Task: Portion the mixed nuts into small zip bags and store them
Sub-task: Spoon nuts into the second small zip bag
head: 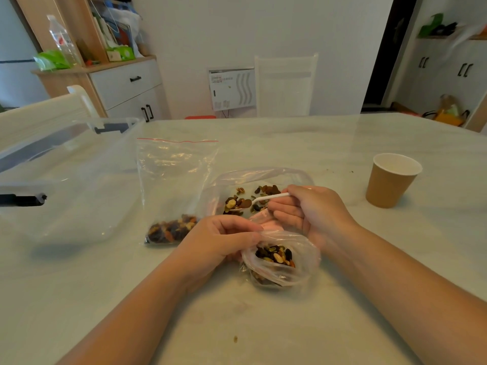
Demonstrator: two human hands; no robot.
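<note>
A large clear bag (pixel 263 177) lies open on the table with loose mixed nuts (pixel 238 202) inside. My right hand (pixel 313 212) grips a white plastic spoon (pixel 266 199) whose bowl rests among those nuts. In front of it, my left hand (pixel 224 238) pinches the rim of a small clear bag (pixel 287 262), held open and partly filled with nuts. To the left lies a zip bag (pixel 174 185) with a red seal line, nuts heaped at its bottom end.
A clear plastic storage box (pixel 66 175) with black latches stands at the left. A brown paper cup (pixel 390 180) sits at the right. One stray nut (pixel 235 339) lies near the table's front. White chairs stand behind the table.
</note>
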